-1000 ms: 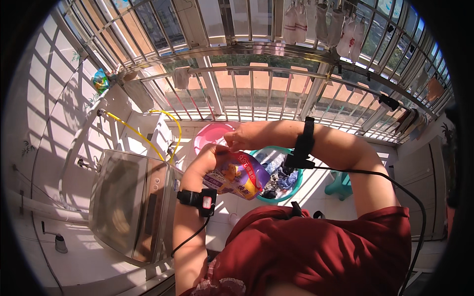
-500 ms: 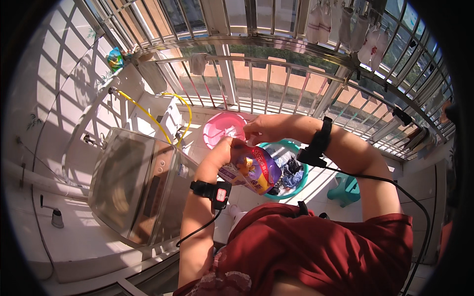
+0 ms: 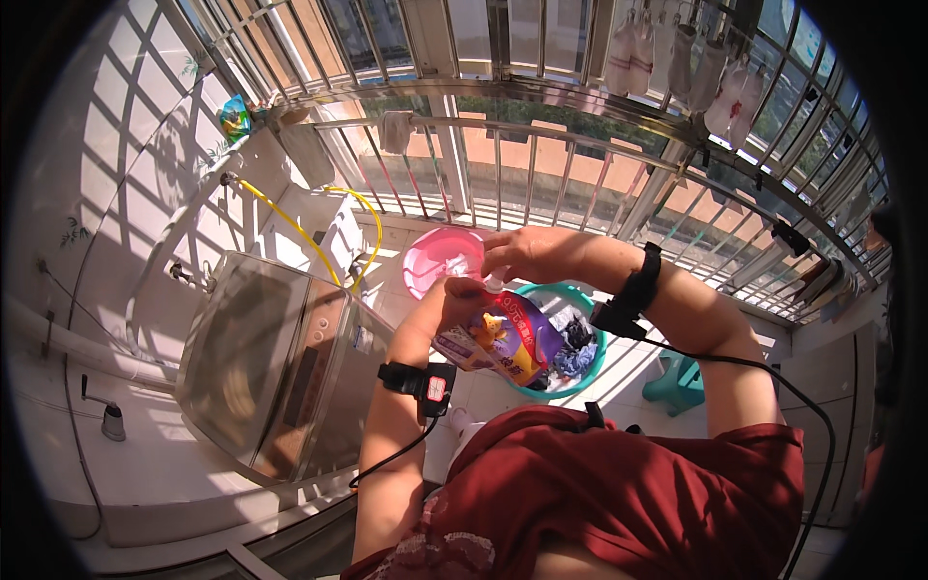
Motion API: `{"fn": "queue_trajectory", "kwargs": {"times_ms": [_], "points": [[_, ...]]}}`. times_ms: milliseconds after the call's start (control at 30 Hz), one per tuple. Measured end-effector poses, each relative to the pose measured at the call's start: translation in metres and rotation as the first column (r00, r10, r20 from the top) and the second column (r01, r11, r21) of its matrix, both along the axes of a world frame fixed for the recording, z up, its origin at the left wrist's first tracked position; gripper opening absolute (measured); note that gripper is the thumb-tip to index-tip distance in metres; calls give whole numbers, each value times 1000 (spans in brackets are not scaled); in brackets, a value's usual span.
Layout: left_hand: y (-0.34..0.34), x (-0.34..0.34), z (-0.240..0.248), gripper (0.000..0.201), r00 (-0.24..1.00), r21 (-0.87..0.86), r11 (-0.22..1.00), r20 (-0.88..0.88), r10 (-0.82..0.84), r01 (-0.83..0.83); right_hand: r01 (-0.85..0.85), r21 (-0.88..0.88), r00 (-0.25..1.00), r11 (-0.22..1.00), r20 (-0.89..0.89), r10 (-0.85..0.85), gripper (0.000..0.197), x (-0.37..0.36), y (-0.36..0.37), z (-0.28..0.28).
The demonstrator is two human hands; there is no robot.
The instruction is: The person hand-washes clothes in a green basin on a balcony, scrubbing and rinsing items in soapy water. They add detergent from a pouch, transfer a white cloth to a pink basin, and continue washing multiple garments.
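As our left hand (image 3: 460, 298) clamps one bag (image 3: 512, 340) near two basins (image 3: 423, 261), we cannot tell whether our right hand (image 3: 515, 253) pinches its one cap (image 3: 495, 285).

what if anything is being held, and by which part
A purple spouted pouch: left hand grips its upper end; right hand is at the white cap.

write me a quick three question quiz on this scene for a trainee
1. True or false: the pink basin is left of the green basin in the picture.
2. What colour is the wearer's shirt? A) blue B) dark red C) white
3. What does the left hand hold?

Key:
1. True
2. B
3. A purple printed bag
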State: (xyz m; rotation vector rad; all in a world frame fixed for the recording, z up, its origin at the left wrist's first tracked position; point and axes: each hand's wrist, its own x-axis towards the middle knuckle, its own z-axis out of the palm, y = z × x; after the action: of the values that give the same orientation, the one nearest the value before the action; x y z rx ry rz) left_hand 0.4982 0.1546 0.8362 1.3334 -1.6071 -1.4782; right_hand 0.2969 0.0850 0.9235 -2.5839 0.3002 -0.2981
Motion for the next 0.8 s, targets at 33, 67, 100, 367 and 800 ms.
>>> {"fn": "queue_trajectory", "kwargs": {"times_ms": [33,67,100,367,800], "points": [[2,-1,2,19,999,40,999,-48,20,-18,0,3,999,1000,37,0,18,0,-1,-1],[2,-1,3,20,993,64,997,-103,52,-46,-13,6,998,1000,66,13,20,-1,-2,-3],[3,-1,4,21,984,69,997,-171,50,-39,9,13,997,1000,76,-10,23,-3,-4,-6],[8,25,0,20,892,-156,937,-385,235,-314,131,961,736,245,71,-673,15,-67,-20,-92],[-18,56,-3,13,383,184,827,-819,428,-531,249,899,841,360,-16,-541,82,-18,43,-145]]}}
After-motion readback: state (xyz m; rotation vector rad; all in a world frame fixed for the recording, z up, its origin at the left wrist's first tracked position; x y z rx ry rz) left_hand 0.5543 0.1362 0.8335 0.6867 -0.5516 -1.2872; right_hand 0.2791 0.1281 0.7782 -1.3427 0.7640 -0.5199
